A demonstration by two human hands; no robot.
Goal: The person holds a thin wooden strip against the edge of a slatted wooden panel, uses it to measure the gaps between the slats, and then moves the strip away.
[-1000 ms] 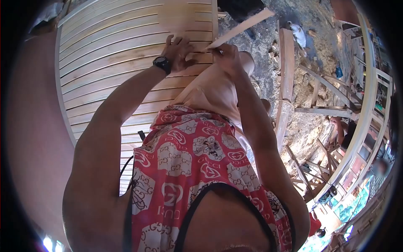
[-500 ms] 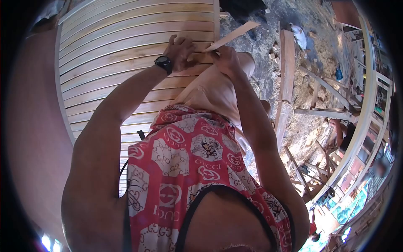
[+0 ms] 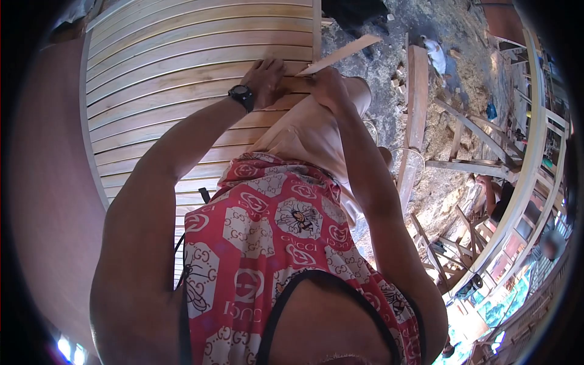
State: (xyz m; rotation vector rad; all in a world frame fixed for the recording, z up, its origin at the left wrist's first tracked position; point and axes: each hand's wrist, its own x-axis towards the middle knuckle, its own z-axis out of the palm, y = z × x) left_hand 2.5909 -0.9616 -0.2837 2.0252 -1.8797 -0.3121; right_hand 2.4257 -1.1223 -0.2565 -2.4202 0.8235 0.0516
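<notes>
My left hand [image 3: 265,84], with a black watch [image 3: 241,94] on the wrist, rests on a panel of pale wooden slats [image 3: 201,58]. Its fingers bend over the slats, and I see nothing held in them. Close by on the right, my right hand [image 3: 330,89] is closed at the lower edge of a thin, flat wooden strip [image 3: 344,53]. One end of this strip lies over the panel's right edge, by the fingers; the other points up and right past the panel. The right fingertips are mostly hidden behind the hand.
A long board [image 3: 416,91] and several loose timbers [image 3: 477,128] lie on the littered ground at right. A curved-looking pale wooden frame [image 3: 528,158] stands beyond them. Another person [image 3: 502,198] is partly visible there. A smooth brown surface [image 3: 48,182] borders the panel's left side.
My left hand has shifted slightly to the right, its fingers now closer together. My right hand and the strip stay nearly in place; the view has shifted a little.
</notes>
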